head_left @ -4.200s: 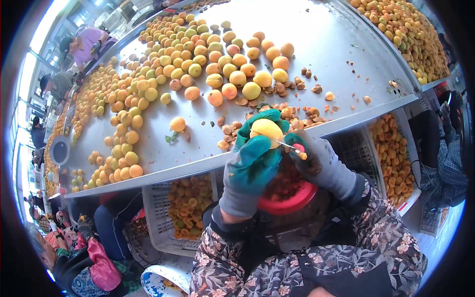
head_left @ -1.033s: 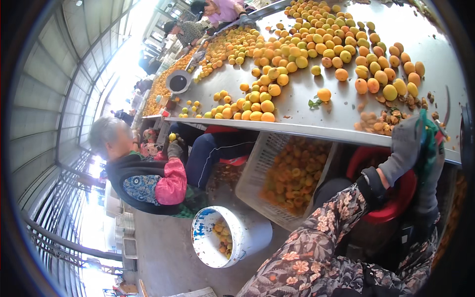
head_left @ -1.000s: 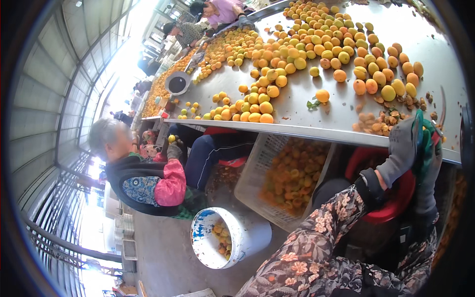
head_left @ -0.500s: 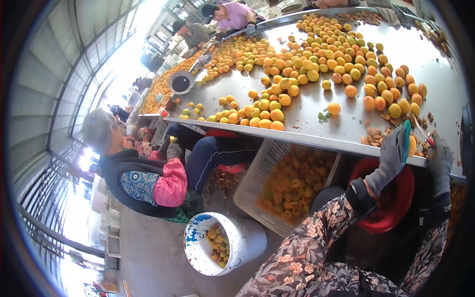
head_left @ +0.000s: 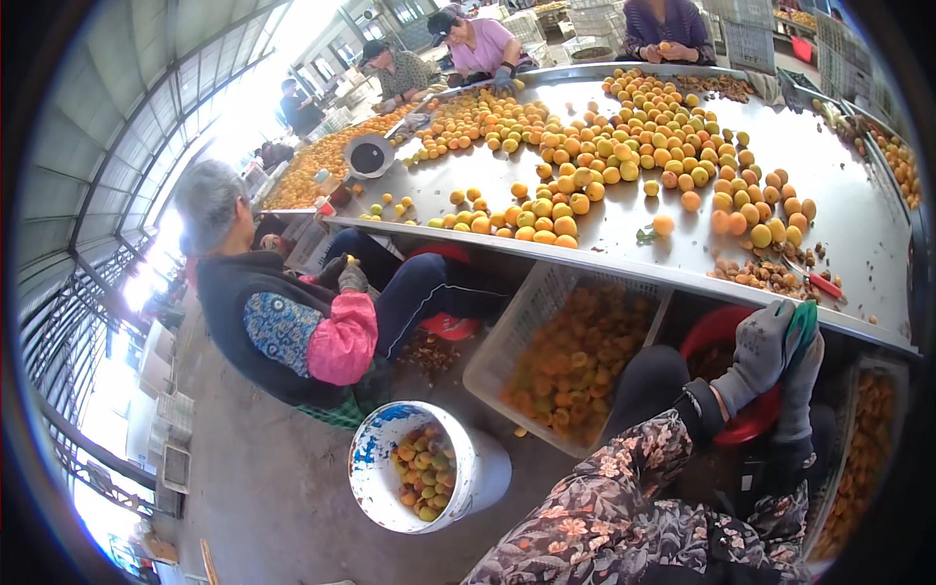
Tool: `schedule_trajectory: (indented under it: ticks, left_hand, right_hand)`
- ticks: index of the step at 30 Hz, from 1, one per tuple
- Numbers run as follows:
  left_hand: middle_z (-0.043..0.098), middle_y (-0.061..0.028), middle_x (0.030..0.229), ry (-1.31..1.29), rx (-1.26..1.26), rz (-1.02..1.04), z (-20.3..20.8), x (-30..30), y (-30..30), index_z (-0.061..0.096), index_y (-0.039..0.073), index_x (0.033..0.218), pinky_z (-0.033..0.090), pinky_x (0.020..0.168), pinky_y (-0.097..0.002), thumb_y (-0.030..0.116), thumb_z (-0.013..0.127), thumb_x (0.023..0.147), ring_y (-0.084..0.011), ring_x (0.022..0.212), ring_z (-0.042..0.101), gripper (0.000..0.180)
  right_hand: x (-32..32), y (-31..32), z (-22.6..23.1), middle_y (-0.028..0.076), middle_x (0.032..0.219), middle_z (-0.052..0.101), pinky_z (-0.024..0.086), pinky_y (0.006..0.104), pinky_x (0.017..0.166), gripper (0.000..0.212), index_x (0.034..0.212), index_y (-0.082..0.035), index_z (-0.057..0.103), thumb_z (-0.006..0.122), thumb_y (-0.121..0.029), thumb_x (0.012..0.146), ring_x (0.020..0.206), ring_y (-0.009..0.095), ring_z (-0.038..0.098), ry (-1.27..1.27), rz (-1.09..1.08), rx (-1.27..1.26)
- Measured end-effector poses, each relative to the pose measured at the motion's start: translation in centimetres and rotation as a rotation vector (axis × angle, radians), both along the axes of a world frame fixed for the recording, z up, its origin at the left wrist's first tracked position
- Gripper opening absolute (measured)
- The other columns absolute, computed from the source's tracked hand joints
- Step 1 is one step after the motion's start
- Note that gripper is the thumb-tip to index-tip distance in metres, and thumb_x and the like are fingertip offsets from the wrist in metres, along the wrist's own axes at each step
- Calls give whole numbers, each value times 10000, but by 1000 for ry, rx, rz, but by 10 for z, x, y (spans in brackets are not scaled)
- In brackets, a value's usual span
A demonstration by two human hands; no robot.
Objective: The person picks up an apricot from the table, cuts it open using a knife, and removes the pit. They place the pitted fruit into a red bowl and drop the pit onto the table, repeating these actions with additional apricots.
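Observation:
My left hand (head_left: 759,353), in a grey knit glove, and my right hand (head_left: 801,390), in a grey glove with a green palm, are pressed palm to palm just under the table's edge. They hang over a red basin (head_left: 704,336). What lies between the palms is hidden. A red-handled knife (head_left: 825,285) lies on the metal table (head_left: 848,210) just above them, beside a heap of brown pits (head_left: 760,278). Several orange apricots (head_left: 624,146) cover the table's middle.
A white crate (head_left: 546,292) of halved apricots stands under the table to my left, another crate (head_left: 870,458) to my right. A white bucket (head_left: 480,470) holds greenish fruit. One person (head_left: 283,322) sits on my left; others (head_left: 480,44) work along the far side.
The view has swung left and down. My hands have come off the table edge and dropped over the red basin; the apricot and knife seen earlier are no longer in them.

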State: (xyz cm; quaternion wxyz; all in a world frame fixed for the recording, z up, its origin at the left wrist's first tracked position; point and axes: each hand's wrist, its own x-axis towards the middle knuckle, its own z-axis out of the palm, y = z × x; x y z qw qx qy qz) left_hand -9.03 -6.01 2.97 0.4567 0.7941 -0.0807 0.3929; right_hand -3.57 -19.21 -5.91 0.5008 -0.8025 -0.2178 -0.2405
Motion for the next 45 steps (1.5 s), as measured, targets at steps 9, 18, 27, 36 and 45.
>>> schedule_trajectory:
  ticks: [9,18,27,36,45]
  left_hand:
    - [577,-129,845,-85,114,52,26,-76,-2,569,56,952,469,697,-453,239,616,860,-334,809,611,210]
    - [602,-151,866,-170,60,27,53,-111,-10,602,45,949,476,706,-452,216,605,865,-350,812,613,190]
    - [646,-184,880,-74,-241,19,30,-116,-20,630,56,971,498,735,-440,206,575,912,-376,841,640,171]
    - [661,-114,1000,122,-487,-371,-2,-126,-25,603,34,1165,523,763,-348,187,553,959,-235,862,648,261]
    - [530,-36,585,802,-1309,-1158,37,-145,24,622,42,838,351,349,-257,460,359,1014,-124,385,422,524]
  right_hand:
    - [-57,-13,24,179,1259,578,448,349,963,412,1336,30,490,512,-214,1005,1142,257,578,-38,106,-70]
    - [-60,-11,32,164,1115,658,482,341,910,377,1280,24,543,518,-227,999,1050,240,635,-444,-133,-170]
    - [-77,-9,22,127,1154,641,474,331,965,228,1138,-1,601,520,-158,994,1095,233,611,-231,151,462]
    - [-146,-19,115,211,891,556,450,445,666,355,1009,-14,571,625,-310,820,758,386,567,-637,176,-339]
    - [-165,-41,152,109,673,616,429,269,456,468,852,-40,620,426,-438,1006,470,147,501,708,471,884]
